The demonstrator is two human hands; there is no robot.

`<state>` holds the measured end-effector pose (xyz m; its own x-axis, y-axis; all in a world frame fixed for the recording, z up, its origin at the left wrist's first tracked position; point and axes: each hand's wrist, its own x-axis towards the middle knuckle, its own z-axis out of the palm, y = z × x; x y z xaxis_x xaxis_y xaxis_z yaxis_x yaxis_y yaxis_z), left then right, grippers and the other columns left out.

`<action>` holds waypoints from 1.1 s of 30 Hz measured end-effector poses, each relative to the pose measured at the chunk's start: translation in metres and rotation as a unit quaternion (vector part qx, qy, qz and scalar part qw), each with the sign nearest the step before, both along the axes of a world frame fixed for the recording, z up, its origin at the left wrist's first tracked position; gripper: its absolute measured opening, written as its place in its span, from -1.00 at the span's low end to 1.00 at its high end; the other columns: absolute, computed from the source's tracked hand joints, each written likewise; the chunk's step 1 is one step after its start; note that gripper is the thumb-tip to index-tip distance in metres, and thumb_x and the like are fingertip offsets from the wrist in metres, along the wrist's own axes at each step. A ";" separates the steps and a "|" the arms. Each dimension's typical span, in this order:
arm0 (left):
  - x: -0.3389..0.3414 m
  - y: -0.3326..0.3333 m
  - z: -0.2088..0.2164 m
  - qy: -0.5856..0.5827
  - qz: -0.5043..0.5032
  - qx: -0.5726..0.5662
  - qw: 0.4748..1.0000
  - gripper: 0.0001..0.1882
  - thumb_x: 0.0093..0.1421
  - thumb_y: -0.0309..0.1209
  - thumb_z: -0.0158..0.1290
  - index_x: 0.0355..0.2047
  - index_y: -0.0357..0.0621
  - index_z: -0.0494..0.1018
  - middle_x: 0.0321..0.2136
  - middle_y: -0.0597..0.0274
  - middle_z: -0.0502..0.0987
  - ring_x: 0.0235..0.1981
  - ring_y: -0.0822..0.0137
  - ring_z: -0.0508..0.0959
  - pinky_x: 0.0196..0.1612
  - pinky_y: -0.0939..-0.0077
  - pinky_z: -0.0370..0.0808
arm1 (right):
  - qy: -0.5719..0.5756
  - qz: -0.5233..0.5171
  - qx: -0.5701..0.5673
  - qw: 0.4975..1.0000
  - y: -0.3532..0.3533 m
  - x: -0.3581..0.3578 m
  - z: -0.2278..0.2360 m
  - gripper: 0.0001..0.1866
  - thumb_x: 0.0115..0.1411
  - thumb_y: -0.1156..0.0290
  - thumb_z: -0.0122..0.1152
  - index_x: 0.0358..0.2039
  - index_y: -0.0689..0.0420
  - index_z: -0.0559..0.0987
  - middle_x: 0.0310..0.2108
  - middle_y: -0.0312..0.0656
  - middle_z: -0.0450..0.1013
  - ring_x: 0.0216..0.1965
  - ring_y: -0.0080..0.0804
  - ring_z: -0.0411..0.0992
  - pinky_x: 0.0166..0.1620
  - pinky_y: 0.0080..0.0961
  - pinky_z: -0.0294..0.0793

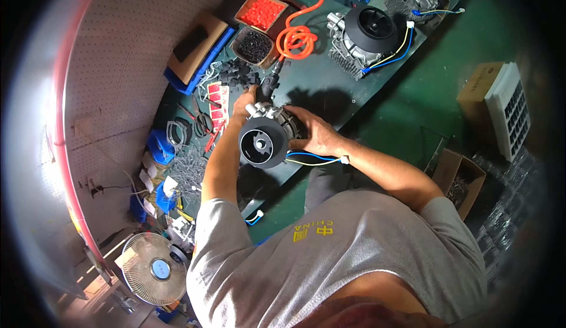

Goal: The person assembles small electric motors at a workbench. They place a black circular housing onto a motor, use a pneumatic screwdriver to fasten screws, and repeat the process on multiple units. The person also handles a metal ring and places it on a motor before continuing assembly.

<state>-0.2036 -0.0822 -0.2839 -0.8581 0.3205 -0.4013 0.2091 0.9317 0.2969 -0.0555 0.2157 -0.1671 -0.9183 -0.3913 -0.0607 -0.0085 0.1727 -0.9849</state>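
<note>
While the right hand (319, 136) clasps the blower (276, 134) near the worktop (354, 89) edge, seemingly steadying it, how the left hand's (243, 101) fingers stand cannot be told; positioning calls for firm support.

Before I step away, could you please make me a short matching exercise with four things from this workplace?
Column one
1. Red pieces
2. Hose
3. Fan
4. Right hand

Column two
A. At the picture's lower left, with a blue centre
B. On the motor unit with the round black housing
C. Heaped in an open box
D. Orange, lying in loops on the bench

Pairs: 1-C, 2-D, 3-A, 4-B.
</note>
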 end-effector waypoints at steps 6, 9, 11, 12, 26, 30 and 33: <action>0.014 -0.028 -0.010 0.015 0.022 0.063 0.998 -0.30 0.14 -0.05 0.33 0.20 -0.09 0.39 -0.07 -0.20 0.64 -0.03 -0.11 0.66 0.02 0.08 0.59 | -0.030 0.021 -0.035 0.999 -0.005 -0.002 0.006 0.07 -0.05 0.23 0.68 0.40 0.22 0.27 0.31 0.06 0.35 0.34 -0.15 0.35 0.38 -0.27 0.33; 0.007 -0.033 0.075 0.009 0.054 0.087 0.995 -0.55 0.22 -0.14 0.27 0.01 -0.16 0.57 -0.25 -0.11 0.70 -0.12 -0.03 0.71 -0.03 0.17 0.60 | -0.005 0.014 -0.026 1.000 -0.006 -0.003 0.011 0.06 -0.10 0.19 0.69 0.37 0.20 0.32 0.28 0.07 0.38 0.32 -0.09 0.38 0.35 -0.26 0.36; 0.010 0.003 0.180 0.044 0.076 0.056 0.995 -0.59 0.27 -0.13 0.24 -0.05 -0.19 0.61 -0.35 -0.11 0.69 -0.21 -0.02 0.72 -0.11 0.18 0.61 | -0.013 -0.008 -0.013 1.000 -0.002 -0.003 0.004 0.07 -0.11 0.16 0.68 0.37 0.19 0.32 0.28 0.06 0.38 0.31 -0.07 0.38 0.35 -0.25 0.37; 0.019 0.029 0.242 0.038 0.091 0.032 0.995 -0.56 0.30 -0.09 0.23 -0.07 -0.25 0.59 -0.39 -0.07 0.69 -0.26 0.01 0.73 -0.16 0.19 0.61 | -0.012 -0.013 -0.019 1.000 0.001 -0.004 0.007 0.07 -0.12 0.15 0.68 0.37 0.19 0.33 0.28 0.05 0.39 0.30 -0.05 0.39 0.35 -0.25 0.37; 0.141 0.114 0.362 0.081 -0.150 -0.073 0.983 -0.23 -0.09 -0.58 0.32 0.20 0.05 0.41 0.24 0.01 0.40 0.27 -0.05 0.44 0.19 0.14 0.51 | -0.014 -0.018 -0.004 1.000 0.002 0.003 0.005 -0.01 -0.03 0.06 0.57 0.39 -0.01 0.32 0.31 -0.06 0.35 0.28 0.01 0.39 0.29 -0.12 0.42; 0.144 0.116 0.364 0.079 -0.142 -0.060 0.985 -0.11 -0.17 -0.72 0.25 0.24 0.14 0.40 0.28 0.01 0.33 0.28 -0.13 0.41 0.29 0.08 0.47 | -0.015 -0.019 -0.001 1.000 0.002 0.004 0.003 0.00 -0.02 0.03 0.55 0.40 0.01 0.31 0.35 -0.05 0.32 0.33 0.02 0.33 0.32 -0.11 0.38; 0.145 0.119 0.361 0.029 -0.116 -0.061 0.991 -0.13 -0.16 -0.74 0.23 0.23 0.11 0.40 0.27 0.01 0.34 0.28 -0.13 0.41 0.29 0.07 0.48 | -0.010 -0.015 -0.023 1.000 0.002 0.004 -0.001 -0.01 -0.02 0.02 0.55 0.40 0.02 0.31 0.36 -0.05 0.30 0.33 0.03 0.33 0.33 -0.08 0.37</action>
<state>-0.0590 0.0368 0.0774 -0.7899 0.4643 -0.4005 0.4356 0.8846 0.1664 -0.0515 0.2181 -0.1680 -0.9282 -0.3670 -0.0615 0.0157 0.1266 -0.9918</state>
